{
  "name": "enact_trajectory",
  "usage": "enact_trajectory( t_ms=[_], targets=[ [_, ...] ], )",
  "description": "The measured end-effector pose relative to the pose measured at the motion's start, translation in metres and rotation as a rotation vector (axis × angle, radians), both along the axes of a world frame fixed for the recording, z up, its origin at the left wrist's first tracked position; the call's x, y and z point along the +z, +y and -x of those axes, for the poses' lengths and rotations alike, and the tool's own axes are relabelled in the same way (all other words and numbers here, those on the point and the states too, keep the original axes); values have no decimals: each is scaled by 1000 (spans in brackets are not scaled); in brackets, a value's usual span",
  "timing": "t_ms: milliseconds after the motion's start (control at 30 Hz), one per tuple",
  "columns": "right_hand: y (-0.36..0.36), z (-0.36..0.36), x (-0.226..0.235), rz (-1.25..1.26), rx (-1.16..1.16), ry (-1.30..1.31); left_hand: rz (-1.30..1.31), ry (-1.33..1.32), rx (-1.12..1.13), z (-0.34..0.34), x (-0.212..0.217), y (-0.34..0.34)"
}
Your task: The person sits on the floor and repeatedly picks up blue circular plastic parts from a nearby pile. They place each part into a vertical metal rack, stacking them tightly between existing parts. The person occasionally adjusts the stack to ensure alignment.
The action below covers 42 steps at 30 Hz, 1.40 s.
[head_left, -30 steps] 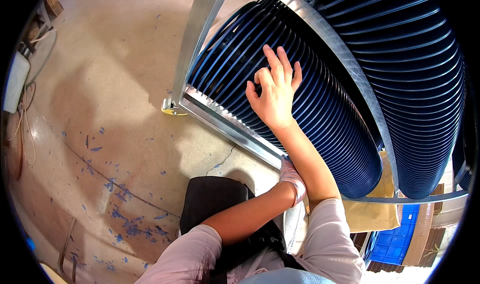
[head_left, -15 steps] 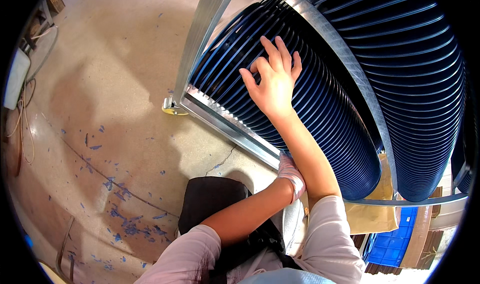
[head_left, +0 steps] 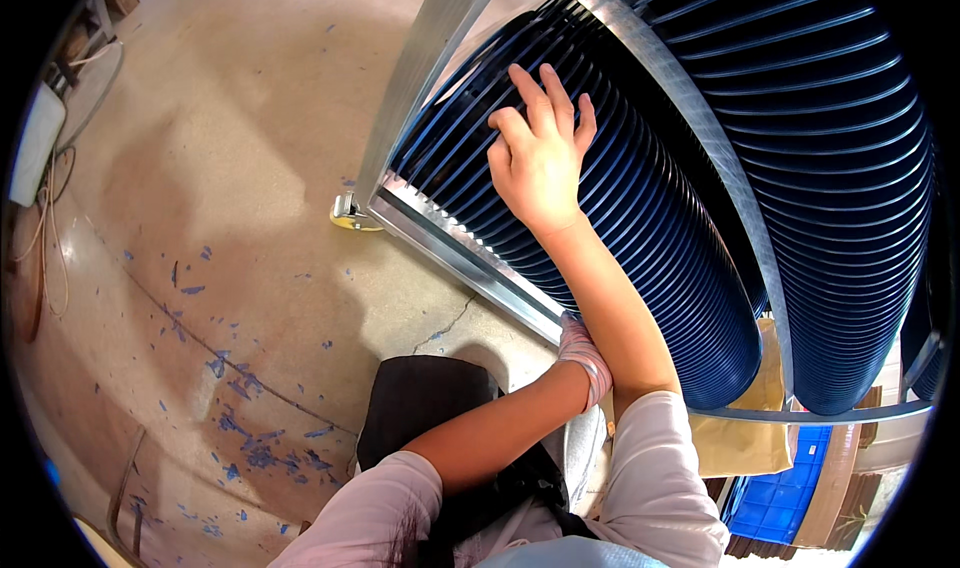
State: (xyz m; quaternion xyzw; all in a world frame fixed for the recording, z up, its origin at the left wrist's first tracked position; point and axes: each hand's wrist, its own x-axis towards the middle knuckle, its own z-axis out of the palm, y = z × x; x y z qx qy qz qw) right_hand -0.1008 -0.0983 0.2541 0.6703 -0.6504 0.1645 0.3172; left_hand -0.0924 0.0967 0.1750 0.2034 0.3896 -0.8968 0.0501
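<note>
1. Sleeves (head_left: 650,468), pale, a pair, at the lower edge; placed as in both earlier frames
2. Black pad (head_left: 425,403), rounded corners, left of the crossed forearms; little changed
3. Left hand (head_left: 573,336), in a striped covering, beneath the right forearm beside the rack's lower rail; mostly hidden, so grasp or release cannot be told; placed much as before
4. Right hand (head_left: 540,158), back upward, over the near row of panels; three fingers spread, index bent, nothing visibly grasped; contact cannot be told; the ring-like gap between thumb and index, seen half a second ago, now closed, and fingertips farther toward the rack's upper left than a second ago
5. Dark panels (head_left: 640,248), thin, blue-edged, close-set in long rows within the rack, running under and beyond the right hand; arrangement unchanged
6. Metal rack (head_left: 420,78), silvery, with caster (head_left: 352,213) at its corner; sits slightly farther right in view
7. Concrete floor (head_left: 250,268), strewn with blue flakes (head_left: 262,456)
8. Blue crate (head_left: 775,498), beyond the rack, at lower right
</note>
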Motion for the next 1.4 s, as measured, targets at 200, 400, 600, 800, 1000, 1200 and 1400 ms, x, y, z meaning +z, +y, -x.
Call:
enact_trajectory(
  t_ms=[200, 400, 600, 800, 1000, 1200, 1400],
  targets=[
    [-14, -7, 6, 35, -38, -107, -263, 238, 127, 14, -33, 12],
    [-21, -14, 8, -1, -99, -60, -1600, 1054, 100, 41, -109, 52],
    [-24, -9, 2, -31, -23, -17, -2311, 1155, -47, 42, -112, 50],
    [-47, -18, 4, 58, 1, -124, -1904, 1296, -51, 37, -106, 45],
    [-58, -21, -8, 97, -37, -133, -2762, 196, 856, -27, -4, -22],
    [-43, -28, -13, -1, 59, -159, -2838, -20, 656, -24, -11, -28],
    [29, 12, -35, 7, -41, -50, -2827, -304, 628, -18, -40, 9]
  ],
)
